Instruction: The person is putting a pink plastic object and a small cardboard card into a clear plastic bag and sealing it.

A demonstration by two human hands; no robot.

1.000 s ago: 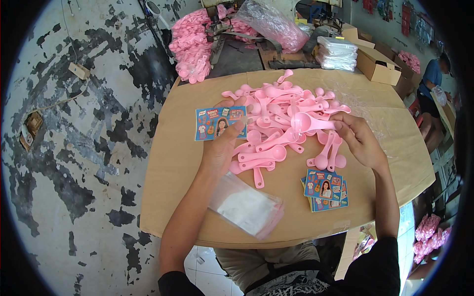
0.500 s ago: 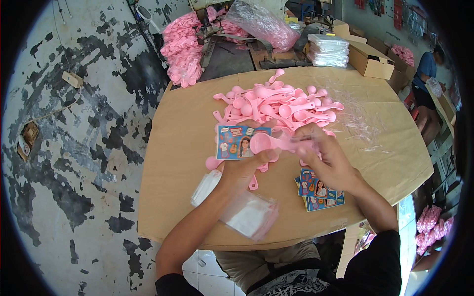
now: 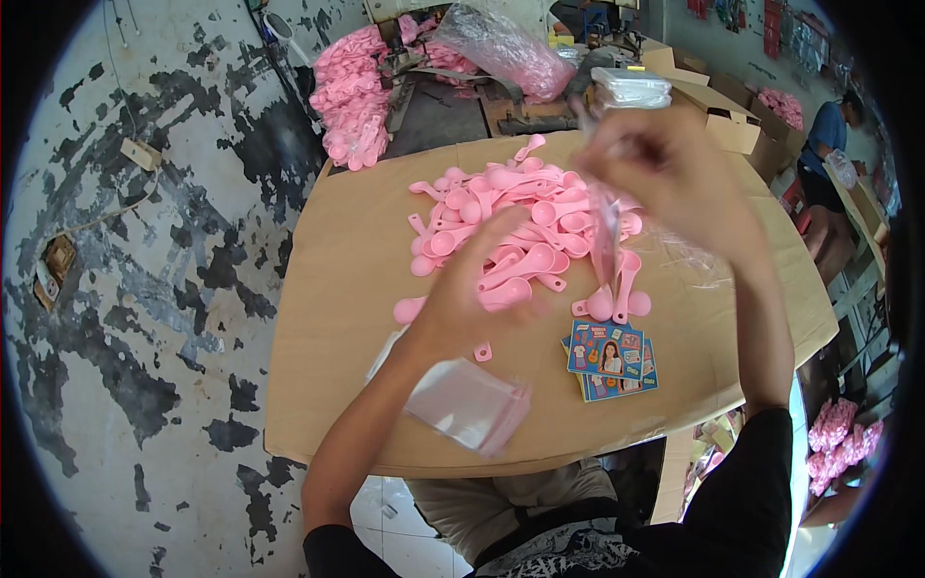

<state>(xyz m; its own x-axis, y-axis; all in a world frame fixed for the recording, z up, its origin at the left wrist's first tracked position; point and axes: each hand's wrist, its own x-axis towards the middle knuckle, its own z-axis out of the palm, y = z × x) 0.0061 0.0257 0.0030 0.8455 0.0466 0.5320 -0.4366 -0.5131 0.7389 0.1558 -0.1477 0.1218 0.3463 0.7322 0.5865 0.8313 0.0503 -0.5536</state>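
Clear bags (image 3: 461,405) lay near-left of the spoon pile (image 3: 482,197), cards (image 3: 605,354) near-right. The left hand (image 3: 470,284), loosely spread, seemingly empty, overhung its near-left side; right of it, the right hand (image 3: 670,173) pinched a blurred packet (image 3: 605,236). Packet handling seemed underway, next needing firm fingers.

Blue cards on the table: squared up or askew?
Askew: the top card overlaps the lower card, whose right and bottom edges stick out.

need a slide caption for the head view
Blurred left hand and right hand over a brown tabletop with heaped pink plastic spoons and blue rectangular cards.
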